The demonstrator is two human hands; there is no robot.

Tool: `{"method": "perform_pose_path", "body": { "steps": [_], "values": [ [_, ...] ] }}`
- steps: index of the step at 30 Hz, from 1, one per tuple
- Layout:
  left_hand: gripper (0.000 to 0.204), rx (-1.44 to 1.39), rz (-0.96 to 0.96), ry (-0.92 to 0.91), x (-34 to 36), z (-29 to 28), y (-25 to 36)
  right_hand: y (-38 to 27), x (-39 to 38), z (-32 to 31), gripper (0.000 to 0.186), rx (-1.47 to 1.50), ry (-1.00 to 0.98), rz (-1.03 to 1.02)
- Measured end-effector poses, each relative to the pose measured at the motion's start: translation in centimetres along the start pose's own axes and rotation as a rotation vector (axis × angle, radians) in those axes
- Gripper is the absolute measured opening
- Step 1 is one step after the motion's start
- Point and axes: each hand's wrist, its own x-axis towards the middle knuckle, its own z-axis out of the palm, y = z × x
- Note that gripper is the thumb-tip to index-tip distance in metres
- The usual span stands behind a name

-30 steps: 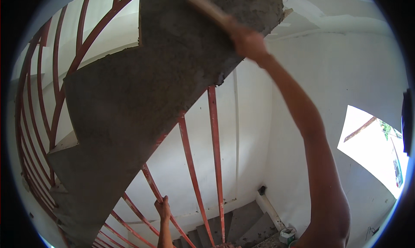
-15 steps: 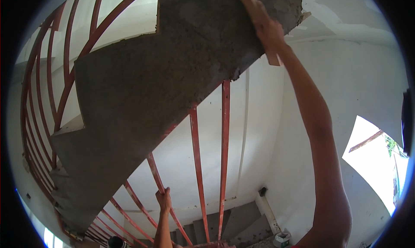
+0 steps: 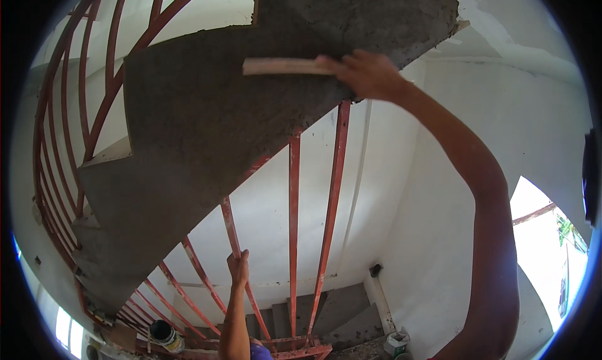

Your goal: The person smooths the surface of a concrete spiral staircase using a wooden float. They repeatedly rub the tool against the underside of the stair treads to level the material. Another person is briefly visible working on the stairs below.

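Wooden strip [image 3: 285, 66] is gripped by its right end in the right hand [image 3: 370, 76] and held roughly level over the grey cemented stair side [image 3: 182, 125]; can't really be told if it's flush. Lower down, a red railing bar [image 3: 230, 225] is clasped by the left hand [image 3: 238, 268]. A bucket [image 3: 174, 343] can be spotted bottom left.
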Motion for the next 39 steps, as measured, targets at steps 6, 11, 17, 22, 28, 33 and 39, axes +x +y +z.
{"method": "perform_pose_path", "body": {
  "steps": [6, 11, 17, 22, 28, 33, 39],
  "values": [
    [0.031, 0.017, -0.050, -0.011, -0.4, -1.3, 0.7, 12.4, -2.1, 3.8, 0.061, -0.034, 0.424, 0.422],
    [0.035, 0.060, 0.017, -0.008, 0.3, -0.6, -0.9, 20.1, -6.7, 5.5, 0.063, -0.116, 0.296, 0.939],
    [0.035, 0.153, 0.034, 0.016, -0.2, -0.5, 1.4, 9.5, -0.9, 2.7, 0.062, 0.152, 0.330, 0.634],
    [0.030, 0.084, 0.027, 0.020, 0.0, -0.2, 1.3, 0.7, 1.3, 0.2, 0.063, 0.293, 0.307, 0.188],
    [0.029, 0.069, 0.020, -0.015, -0.7, -0.2, 2.0, -4.3, 10.5, -1.7, 0.062, 0.141, 0.275, 0.089],
    [0.028, 0.039, 0.021, -0.007, -1.0, -0.5, 2.0, -7.4, 13.7, -2.4, 0.061, 0.128, 0.224, -0.159],
    [0.027, 0.036, 0.006, -0.025, -0.7, -1.0, 1.7, -8.5, 6.6, -2.6, 0.062, 0.116, -0.172, -0.486]
  ]
}}
